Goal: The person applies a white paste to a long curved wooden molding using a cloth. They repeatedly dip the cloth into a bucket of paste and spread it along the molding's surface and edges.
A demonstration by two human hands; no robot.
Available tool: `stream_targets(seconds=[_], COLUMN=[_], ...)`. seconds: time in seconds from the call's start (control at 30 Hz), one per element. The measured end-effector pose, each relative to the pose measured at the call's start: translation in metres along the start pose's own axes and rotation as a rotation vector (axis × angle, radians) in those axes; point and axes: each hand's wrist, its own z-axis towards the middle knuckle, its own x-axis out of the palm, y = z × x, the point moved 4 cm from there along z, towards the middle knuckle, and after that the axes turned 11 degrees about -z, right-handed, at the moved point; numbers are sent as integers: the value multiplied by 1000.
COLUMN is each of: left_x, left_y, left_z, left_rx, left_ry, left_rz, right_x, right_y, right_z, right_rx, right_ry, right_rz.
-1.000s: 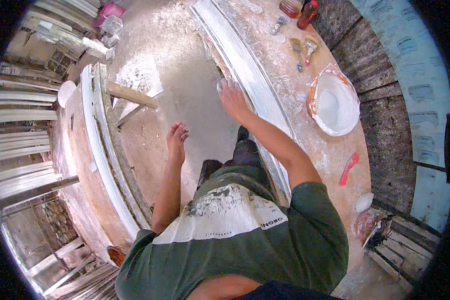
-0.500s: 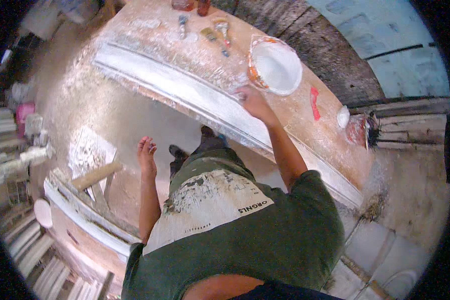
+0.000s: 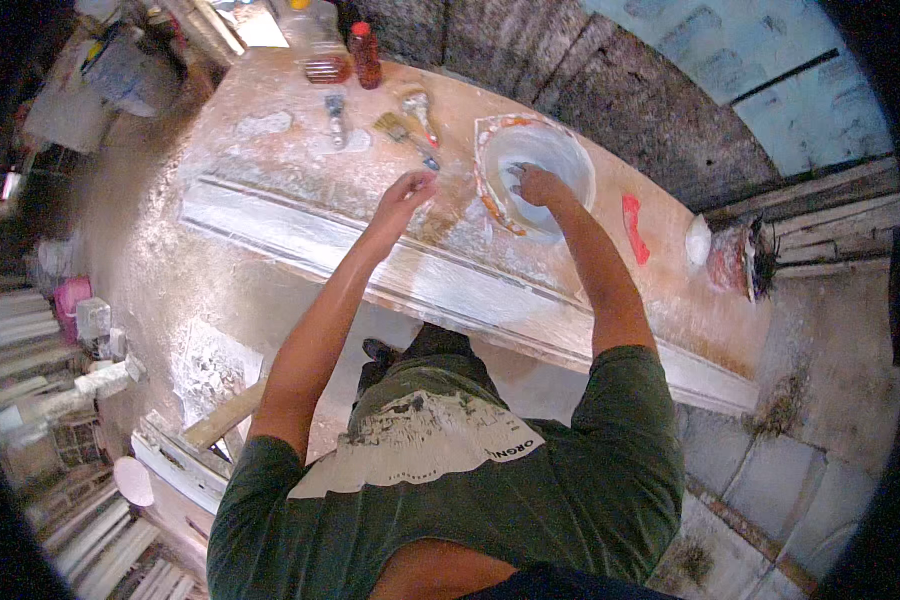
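My right hand reaches inside the round white bucket, whose rim carries orange marks. Whitish coating shows on its fingertips, which look spread apart, with no held thing to be seen. My left hand hovers over the workbench, near the end of a paintbrush, its fingers loosely stretched out and holding nothing visible. Between my body and the bucket lies a long white moulding with grooved edges, along the bench's near side.
A second brush, a blue-ended brush, a red bottle and a clear jug stand or lie farther back. A red strip lies right of the bucket. Behind me at left are a wooden stand and stacked white lengths.
My right hand has gone from the moulding into the bucket. My left hand has risen from beside my body to above the bench. The view has shifted, showing more of the bench's far end.
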Motion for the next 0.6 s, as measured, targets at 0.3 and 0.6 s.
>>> stream_targets(seconds=[0.3,0.6], left_x=[59,119], left_y=[97,77], left_z=[156,111], left_rx=[-111,286], left_ry=[-110,-66], left_rz=[-148,-476], right_x=[-29,32], right_y=[51,-8], right_z=[21,-38], right_rx=[-165,148], right_ry=[130,-9], right_rz=[225,128])
